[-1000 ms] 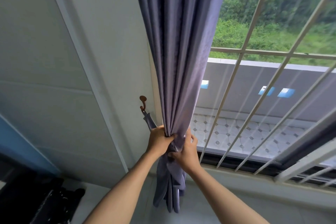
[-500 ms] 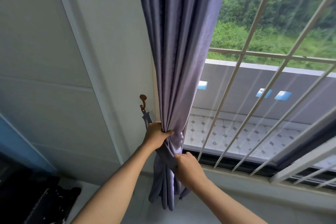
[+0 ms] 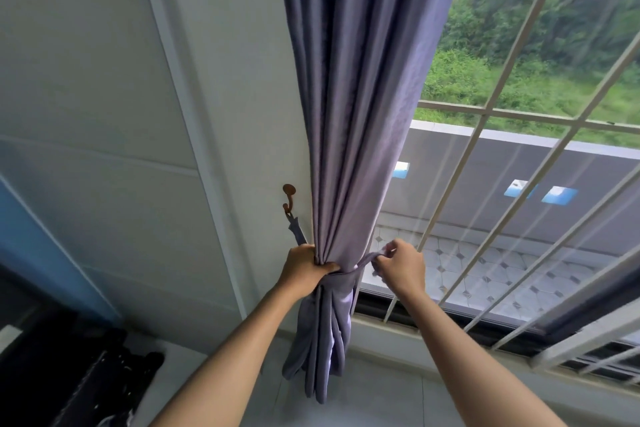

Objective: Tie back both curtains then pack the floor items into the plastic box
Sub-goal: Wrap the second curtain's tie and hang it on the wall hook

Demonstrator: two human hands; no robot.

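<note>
A purple-grey curtain point(image 3: 360, 107) hangs gathered in front of the window's left edge. My left hand point(image 3: 304, 269) grips the bunched folds at waist height. A matching fabric tieback point(image 3: 362, 263) runs from a brown wall hook point(image 3: 289, 196) behind the curtain and across its front. My right hand point(image 3: 401, 265) pinches the tieback's free end, pulled out to the right of the curtain. The curtain's lower part point(image 3: 322, 340) hangs loose below the band.
White window bars point(image 3: 491, 163) slant across the glass on the right, above a dark sill point(image 3: 433, 321). A white wall panel point(image 3: 104, 114) fills the left. Dark objects point(image 3: 69, 367) lie at the lower left on the pale floor point(image 3: 381, 399).
My right hand left the folds, dropped below them, then came up to the right pulling the tieback end across the curtain's front. My left hand kept its grip.
</note>
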